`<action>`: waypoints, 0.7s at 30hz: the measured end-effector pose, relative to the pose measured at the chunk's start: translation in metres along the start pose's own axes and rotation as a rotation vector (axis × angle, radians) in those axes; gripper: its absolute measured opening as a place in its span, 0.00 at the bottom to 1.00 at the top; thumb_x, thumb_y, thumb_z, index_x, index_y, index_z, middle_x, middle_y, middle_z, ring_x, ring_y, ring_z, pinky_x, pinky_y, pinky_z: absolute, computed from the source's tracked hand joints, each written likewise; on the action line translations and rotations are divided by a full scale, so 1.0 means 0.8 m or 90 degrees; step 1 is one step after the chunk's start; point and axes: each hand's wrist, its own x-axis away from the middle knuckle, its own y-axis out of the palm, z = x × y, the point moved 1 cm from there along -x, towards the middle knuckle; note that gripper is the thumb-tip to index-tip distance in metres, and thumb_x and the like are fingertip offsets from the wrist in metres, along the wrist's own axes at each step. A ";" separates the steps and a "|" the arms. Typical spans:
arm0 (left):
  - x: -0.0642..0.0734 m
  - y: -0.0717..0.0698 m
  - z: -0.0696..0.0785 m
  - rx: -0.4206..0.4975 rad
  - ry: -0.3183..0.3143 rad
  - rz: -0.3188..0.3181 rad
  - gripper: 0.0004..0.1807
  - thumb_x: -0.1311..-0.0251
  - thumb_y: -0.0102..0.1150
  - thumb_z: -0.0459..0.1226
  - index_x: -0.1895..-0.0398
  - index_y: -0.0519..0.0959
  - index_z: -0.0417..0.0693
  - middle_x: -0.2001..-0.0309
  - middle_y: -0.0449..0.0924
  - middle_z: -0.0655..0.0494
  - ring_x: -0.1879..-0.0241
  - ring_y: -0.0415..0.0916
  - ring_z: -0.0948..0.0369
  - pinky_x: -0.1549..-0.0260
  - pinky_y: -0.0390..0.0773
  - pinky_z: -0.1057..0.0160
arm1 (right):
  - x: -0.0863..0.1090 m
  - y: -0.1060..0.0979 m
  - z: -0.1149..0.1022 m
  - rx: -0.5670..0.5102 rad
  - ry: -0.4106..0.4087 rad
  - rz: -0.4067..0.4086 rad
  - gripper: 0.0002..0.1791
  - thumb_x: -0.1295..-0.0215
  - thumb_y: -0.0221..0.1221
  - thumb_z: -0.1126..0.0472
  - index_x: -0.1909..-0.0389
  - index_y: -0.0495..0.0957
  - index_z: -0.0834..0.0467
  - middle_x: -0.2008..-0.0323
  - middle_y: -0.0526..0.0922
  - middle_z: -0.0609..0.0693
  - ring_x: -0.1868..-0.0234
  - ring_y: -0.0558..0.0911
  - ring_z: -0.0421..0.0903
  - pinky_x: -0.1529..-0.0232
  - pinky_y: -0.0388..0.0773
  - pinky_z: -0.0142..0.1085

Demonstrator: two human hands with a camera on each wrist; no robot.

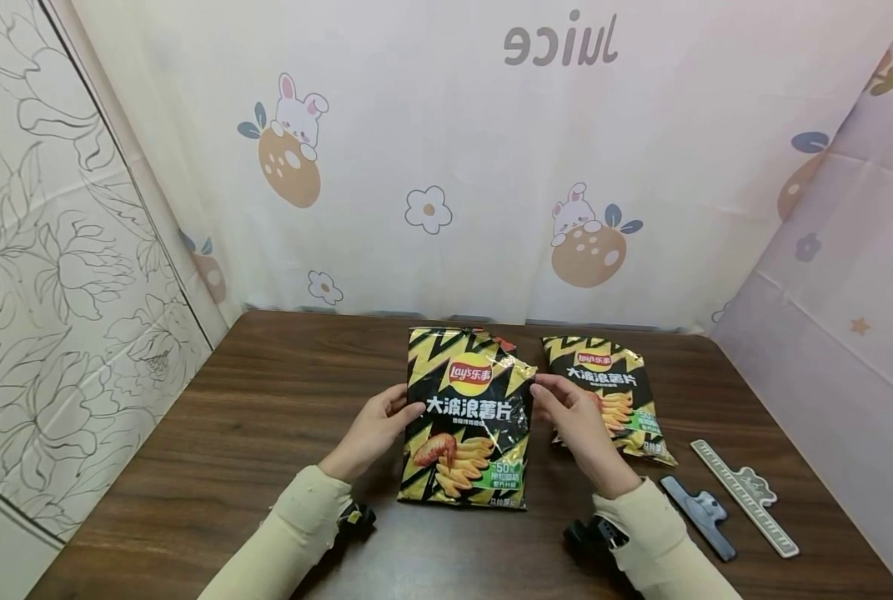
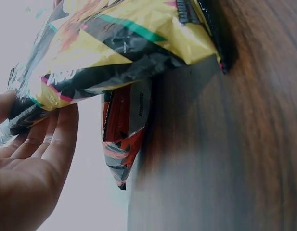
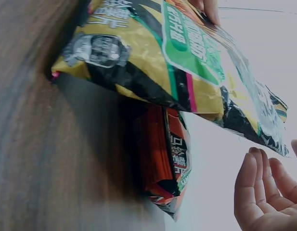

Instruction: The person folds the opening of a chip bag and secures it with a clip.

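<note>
A black and yellow Lay's potato chip bag is held tilted up above the table, its front facing the head camera. My left hand grips its left edge, thumb in front and fingers behind; the left wrist view shows this hand at the bag's side. My right hand is at the upper right edge. In the right wrist view its fingers look slightly apart from the bag's corner, with the thumb to the other side. Behind the held bag is a red chip bag, mostly hidden in the head view.
A second black and yellow chip bag lies at the right, behind my right hand. Nearer the table's right edge lie a dark grey-blue sealing clip and a longer pale ruler-like clip. A printed curtain hangs behind the brown table.
</note>
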 end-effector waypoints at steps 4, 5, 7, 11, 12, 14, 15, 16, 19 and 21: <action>0.002 0.000 0.003 0.004 0.000 -0.003 0.31 0.31 0.56 0.47 0.30 0.66 0.41 0.36 0.73 0.42 0.37 0.71 0.49 0.39 0.71 0.46 | -0.004 0.002 -0.004 0.019 -0.011 0.026 0.28 0.30 0.55 0.43 0.39 0.75 0.58 0.53 0.81 0.57 0.61 0.82 0.38 0.49 0.81 0.45; 0.002 0.000 0.003 0.003 -0.002 -0.001 0.31 0.31 0.56 0.47 0.30 0.66 0.41 0.36 0.73 0.42 0.36 0.71 0.49 0.39 0.71 0.46 | -0.005 0.002 -0.005 0.026 -0.013 0.030 0.28 0.30 0.55 0.42 0.40 0.76 0.59 0.52 0.81 0.57 0.61 0.82 0.38 0.49 0.81 0.44; 0.003 -0.001 0.004 0.006 -0.001 -0.003 0.31 0.31 0.56 0.47 0.30 0.66 0.40 0.37 0.73 0.42 0.37 0.71 0.49 0.39 0.71 0.45 | -0.006 0.003 -0.007 0.038 -0.012 0.036 0.29 0.31 0.55 0.41 0.41 0.77 0.59 0.51 0.81 0.57 0.61 0.82 0.36 0.50 0.81 0.43; 0.003 -0.001 0.003 0.006 0.001 -0.009 0.31 0.31 0.56 0.47 0.30 0.66 0.40 0.37 0.74 0.41 0.37 0.71 0.49 0.38 0.71 0.46 | -0.009 0.006 -0.009 0.040 -0.009 0.040 0.27 0.31 0.55 0.41 0.45 0.79 0.60 0.54 0.82 0.55 0.62 0.82 0.36 0.52 0.80 0.41; 0.003 -0.002 0.003 0.006 0.002 -0.012 0.31 0.31 0.56 0.47 0.31 0.66 0.40 0.37 0.74 0.41 0.37 0.72 0.49 0.39 0.71 0.46 | -0.010 0.006 -0.010 0.039 -0.009 0.041 0.27 0.30 0.56 0.42 0.46 0.79 0.60 0.56 0.82 0.54 0.63 0.81 0.36 0.53 0.80 0.41; 0.003 -0.002 0.002 0.004 0.004 -0.016 0.31 0.31 0.56 0.47 0.31 0.66 0.40 0.37 0.74 0.41 0.38 0.72 0.49 0.39 0.71 0.46 | -0.011 0.007 -0.010 0.034 -0.012 0.043 0.25 0.30 0.56 0.43 0.49 0.79 0.61 0.60 0.82 0.50 0.64 0.81 0.37 0.56 0.80 0.38; 0.002 -0.002 0.002 0.003 0.003 -0.015 0.31 0.31 0.56 0.47 0.31 0.66 0.41 0.37 0.74 0.41 0.37 0.72 0.49 0.39 0.71 0.46 | -0.011 0.007 -0.010 0.032 -0.013 0.044 0.24 0.30 0.56 0.44 0.50 0.80 0.62 0.62 0.82 0.48 0.65 0.81 0.37 0.57 0.80 0.36; 0.002 -0.002 0.002 0.001 0.003 -0.013 0.31 0.31 0.56 0.47 0.31 0.66 0.40 0.37 0.73 0.41 0.37 0.71 0.49 0.39 0.71 0.46 | -0.012 0.008 -0.010 0.030 -0.015 0.046 0.24 0.30 0.56 0.45 0.51 0.80 0.62 0.64 0.82 0.46 0.65 0.81 0.37 0.59 0.79 0.35; 0.002 -0.002 0.002 0.002 0.004 -0.014 0.33 0.31 0.56 0.48 0.30 0.65 0.39 0.36 0.72 0.40 0.36 0.70 0.48 0.38 0.70 0.45 | -0.013 0.008 -0.010 0.016 -0.016 0.045 0.22 0.29 0.56 0.47 0.52 0.79 0.63 0.66 0.81 0.43 0.66 0.81 0.36 0.60 0.78 0.32; 0.002 -0.003 0.003 0.005 0.002 -0.015 0.33 0.32 0.57 0.48 0.30 0.65 0.39 0.36 0.72 0.40 0.36 0.70 0.49 0.38 0.71 0.46 | -0.013 0.009 -0.009 0.008 -0.015 0.045 0.21 0.29 0.56 0.48 0.53 0.79 0.63 0.67 0.80 0.42 0.66 0.81 0.36 0.60 0.79 0.32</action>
